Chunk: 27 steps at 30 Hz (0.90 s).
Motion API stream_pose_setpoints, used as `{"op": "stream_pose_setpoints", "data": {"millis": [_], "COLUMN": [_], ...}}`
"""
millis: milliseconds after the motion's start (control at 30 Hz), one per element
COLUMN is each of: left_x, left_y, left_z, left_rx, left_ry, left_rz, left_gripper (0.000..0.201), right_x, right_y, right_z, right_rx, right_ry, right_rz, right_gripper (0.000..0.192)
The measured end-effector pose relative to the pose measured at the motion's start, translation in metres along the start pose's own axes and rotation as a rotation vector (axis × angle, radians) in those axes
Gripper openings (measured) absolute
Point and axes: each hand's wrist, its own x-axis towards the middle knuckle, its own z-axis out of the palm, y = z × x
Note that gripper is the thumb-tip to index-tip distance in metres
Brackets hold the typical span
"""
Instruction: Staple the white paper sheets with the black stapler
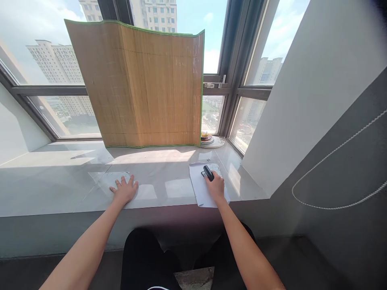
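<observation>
The left hand lay spread, gripping nothing, on the broad windowsill, where the right hand, over white paper, was curled round a black stapler, already picked up, though whether any staple was in could not be told.

Daylight from the windows glares off the sill; the floor seems murky

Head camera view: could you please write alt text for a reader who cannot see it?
A person's right hand holds a black stapler over white paper on a sunlit window sill; the left hand rests spread farther left. Behind, a brown mat edged in green stands before the windows.
</observation>
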Motion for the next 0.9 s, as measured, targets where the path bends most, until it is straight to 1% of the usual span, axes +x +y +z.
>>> {"op": "stream_pose_setpoints", "data": {"millis": [67,133,167,200,233,267,333,400,467,567,633,700,800,900], "left_x": [0.000,0.000,-0.001,-0.002,-0.002,-0.003,-0.004,-0.004,-0.003,-0.003,-0.002,-0.001,-0.001,-0.001], "left_y": [0.000,0.000,0.001,0.001,0.002,0.002,0.002,0.001,0.000,-0.001,-0.001,-0.001,-0.002,-0.002], "left_z": [0.000,-0.001,-0.002,-0.003,-0.003,-0.003,-0.003,-0.002,0.000,0.003,0.004,0.005,0.007,0.007], "left_rx": [0.003,-0.002,-0.004,-0.004,-0.004,-0.003,-0.005,-0.011,-0.017,-0.021,-0.022,-0.023,-0.031,-0.050], "left_ry": [-0.015,-0.024,-0.021,-0.015,-0.010,-0.004,0.001,0.005,0.012,0.006,0.001,0.012,0.018,0.021], "left_rz": [0.007,0.008,0.007,0.007,0.006,0.007,0.006,0.008,0.016,0.016,0.009,0.007,0.011,0.017], "left_gripper": [0.073,0.074,0.073,0.073,0.073,0.073,0.073,0.073,0.073,0.073,0.074,0.074,0.073,0.074], "right_x": [0.007,0.027,0.041,0.057,0.074,0.089,0.113,0.126,0.130,0.130,0.130,0.129,0.124,0.113], "right_y": [0.003,0.007,0.010,0.012,0.013,0.014,0.016,0.019,0.022,0.028,0.029,0.024,0.003,-0.033], "right_z": [-0.003,-0.008,-0.010,-0.011,-0.010,-0.007,0.003,0.018,0.032,0.047,0.052,0.057,0.071,0.097], "right_rx": [0.043,0.032,0.007,-0.024,-0.052,-0.083,-0.197,-0.299,-0.384,-0.475,-0.497,-0.498,-0.493,-0.433], "right_ry": [0.111,0.235,0.264,0.238,0.164,0.068,-0.168,-0.359,-0.470,-0.539,-0.555,-0.555,-0.553,-0.536], "right_rz": [-0.011,-0.016,-0.025,-0.055,-0.103,-0.156,-0.242,-0.285,-0.293,-0.289,-0.287,-0.285,-0.291,-0.327], "right_gripper": [0.044,0.044,0.044,0.042,0.042,0.044,0.051,0.056,0.058,0.058,0.058,0.059,0.060,0.057]}}
